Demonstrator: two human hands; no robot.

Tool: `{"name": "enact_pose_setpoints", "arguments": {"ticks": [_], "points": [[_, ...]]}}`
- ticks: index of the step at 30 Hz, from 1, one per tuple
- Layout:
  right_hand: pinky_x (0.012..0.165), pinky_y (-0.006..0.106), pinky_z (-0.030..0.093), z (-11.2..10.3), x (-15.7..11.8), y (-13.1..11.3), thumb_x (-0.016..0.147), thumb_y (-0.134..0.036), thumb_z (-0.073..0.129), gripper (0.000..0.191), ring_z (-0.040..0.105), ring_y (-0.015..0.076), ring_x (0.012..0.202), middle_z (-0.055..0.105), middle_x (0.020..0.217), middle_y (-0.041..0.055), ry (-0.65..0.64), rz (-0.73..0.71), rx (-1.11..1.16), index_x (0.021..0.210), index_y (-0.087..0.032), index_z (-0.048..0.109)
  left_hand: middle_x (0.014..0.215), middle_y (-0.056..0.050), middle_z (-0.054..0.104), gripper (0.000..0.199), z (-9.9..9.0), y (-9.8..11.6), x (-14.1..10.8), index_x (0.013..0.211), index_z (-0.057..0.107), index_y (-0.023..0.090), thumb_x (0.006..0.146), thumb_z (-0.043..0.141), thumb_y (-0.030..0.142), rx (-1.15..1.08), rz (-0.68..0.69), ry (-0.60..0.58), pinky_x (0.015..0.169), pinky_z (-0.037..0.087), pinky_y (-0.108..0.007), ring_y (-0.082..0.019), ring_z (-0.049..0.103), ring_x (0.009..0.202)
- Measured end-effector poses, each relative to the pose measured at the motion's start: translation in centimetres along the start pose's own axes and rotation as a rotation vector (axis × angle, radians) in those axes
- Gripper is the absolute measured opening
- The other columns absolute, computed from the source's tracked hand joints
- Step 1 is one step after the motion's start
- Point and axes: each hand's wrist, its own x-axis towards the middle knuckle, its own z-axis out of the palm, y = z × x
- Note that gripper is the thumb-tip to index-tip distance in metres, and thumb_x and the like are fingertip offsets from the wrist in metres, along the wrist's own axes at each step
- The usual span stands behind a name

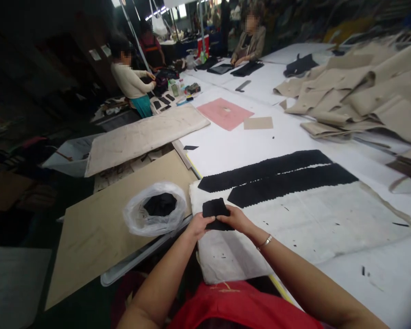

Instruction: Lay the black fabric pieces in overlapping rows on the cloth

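Note:
Both my hands grip a small black fabric piece (215,208) over the near left corner of a white padded cloth (315,224). My left hand (199,225) pinches its left edge, and my right hand (238,220) holds the right side, thumbs close together. Just beyond, two long rows of overlapping black pieces (291,185) with jagged edges and pointed left ends lie on the cloth. Left of my hands, a clear plastic bag (133,214) with black fabric inside stands open on a tan board (96,228).
Beige fabric (373,91) is heaped at the back right. A pink sheet (222,113) and a tan rectangle (258,123) lie on the white table (233,160). A long padded board (144,132) is at the left. People work at the far side, one in a cream sweater (128,82).

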Motion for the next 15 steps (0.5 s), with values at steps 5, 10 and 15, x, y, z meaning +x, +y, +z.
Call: {"name": "enact_pose_setpoints", "arguments": {"ticks": [5,10,15], "points": [[0.058,0.025,0.044,0.9,1.2,0.4,0.063,-0.035,0.066,0.034,0.056,0.0121,0.060,0.062,0.070,0.0008,-0.122,0.191,0.392,0.087,-0.014,0.055,0.079,-0.010,0.066,0.040,-2.5,0.4,0.9,0.090,0.062,0.009,0.054,0.077,0.017,0.003,-0.058,-0.039,0.074,0.047,-0.040,-0.022,0.063,0.073],[0.049,0.021,0.037,1.5,3.0,1.5,0.062,-0.032,0.066,0.025,0.047,0.0086,0.051,0.053,0.057,-0.0045,-0.024,0.129,0.185,0.070,-0.016,0.048,0.079,-0.010,0.066,0.040,-3.3,0.4,1.9,0.089,0.061,0.009,0.054,0.077,0.020,0.018,-0.086,-0.015,0.073,0.048,-0.039,-0.023,0.063,0.078],[0.047,0.020,0.032,1.1,5.2,2.5,0.063,-0.036,0.063,0.028,0.043,0.0073,0.050,0.048,0.056,-0.0058,-0.080,0.125,0.173,0.069,-0.017,0.044,0.080,-0.010,0.067,0.045,-4.1,0.5,3.9,0.091,0.060,0.010,0.051,0.077,0.022,0.072,-0.088,-0.022,0.069,0.049,-0.039,-0.024,0.063,0.076]]}}
